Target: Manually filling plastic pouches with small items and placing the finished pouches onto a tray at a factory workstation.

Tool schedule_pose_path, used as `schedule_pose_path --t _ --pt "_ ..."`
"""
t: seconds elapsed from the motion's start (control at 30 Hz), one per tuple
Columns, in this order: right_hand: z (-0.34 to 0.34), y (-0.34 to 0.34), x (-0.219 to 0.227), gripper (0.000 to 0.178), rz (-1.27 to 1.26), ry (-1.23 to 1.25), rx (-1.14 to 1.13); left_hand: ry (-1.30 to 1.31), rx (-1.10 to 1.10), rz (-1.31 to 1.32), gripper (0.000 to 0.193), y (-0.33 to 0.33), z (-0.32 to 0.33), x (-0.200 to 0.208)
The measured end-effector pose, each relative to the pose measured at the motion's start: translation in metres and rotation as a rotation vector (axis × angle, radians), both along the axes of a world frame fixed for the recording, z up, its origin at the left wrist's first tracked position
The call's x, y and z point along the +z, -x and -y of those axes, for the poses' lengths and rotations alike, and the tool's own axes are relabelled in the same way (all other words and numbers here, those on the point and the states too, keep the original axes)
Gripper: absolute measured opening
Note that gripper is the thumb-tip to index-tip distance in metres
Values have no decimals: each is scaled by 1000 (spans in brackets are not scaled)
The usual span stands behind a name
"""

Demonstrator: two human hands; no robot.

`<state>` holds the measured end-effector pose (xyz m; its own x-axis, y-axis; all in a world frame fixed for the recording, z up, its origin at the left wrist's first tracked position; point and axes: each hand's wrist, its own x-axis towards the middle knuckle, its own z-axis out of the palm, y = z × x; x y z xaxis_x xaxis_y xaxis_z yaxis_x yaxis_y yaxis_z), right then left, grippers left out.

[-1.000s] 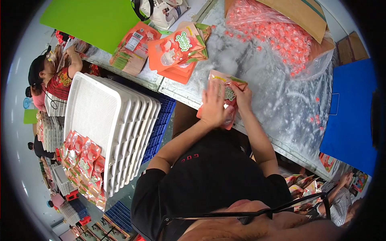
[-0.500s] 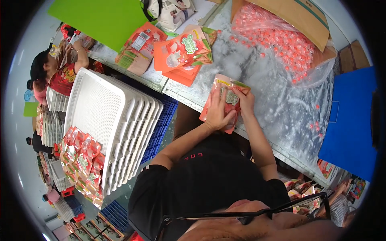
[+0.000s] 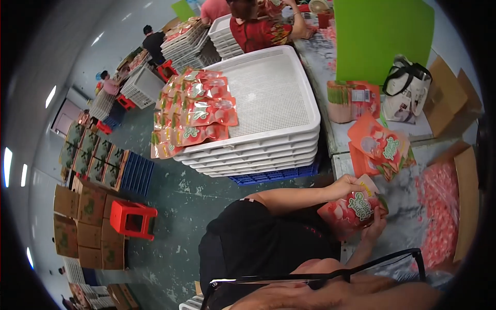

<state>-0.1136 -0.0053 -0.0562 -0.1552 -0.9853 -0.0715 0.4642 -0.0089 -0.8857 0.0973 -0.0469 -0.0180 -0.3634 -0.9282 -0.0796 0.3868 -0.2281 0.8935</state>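
A red printed candy pouch is held up in front of my chest, tilted, at the table's near edge. My left hand is closed on its upper left edge. On the pouch's right side, my right hand grips it, fingers bent over the edge. Just beyond lies a loose pile of flat red pouches on the table. Farther back sits a neat stack of pouches showing green edges.
A stack of white mesh trays stands left of the table, with filled pouches on the top one. Wrapped pink candies spill from a carton at right. A green board, tote bag and red stool surround. Co-workers sit beyond.
The view has swung left, bringing the tray stack to the middle. The pouch has been lifted from the table surface, with both hands still on it.
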Motion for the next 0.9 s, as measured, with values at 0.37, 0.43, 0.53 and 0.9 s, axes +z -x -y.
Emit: schedule_pose_path --t 0.37,0.43,0.53,0.9 --pt "42 -25 75 46 -209 50 284 325 1230 559 51 -232 46 158" --pt "32 -7 43 40 -200 -26 256 812 1525 284 43 -329 81 161" --pt "14 12 20 31 -170 -146 169 591 1867 205 26 -474 85 159" --pt "-18 86 8 23 -372 -274 -71 -28 1492 2501 49 -530 115 91"
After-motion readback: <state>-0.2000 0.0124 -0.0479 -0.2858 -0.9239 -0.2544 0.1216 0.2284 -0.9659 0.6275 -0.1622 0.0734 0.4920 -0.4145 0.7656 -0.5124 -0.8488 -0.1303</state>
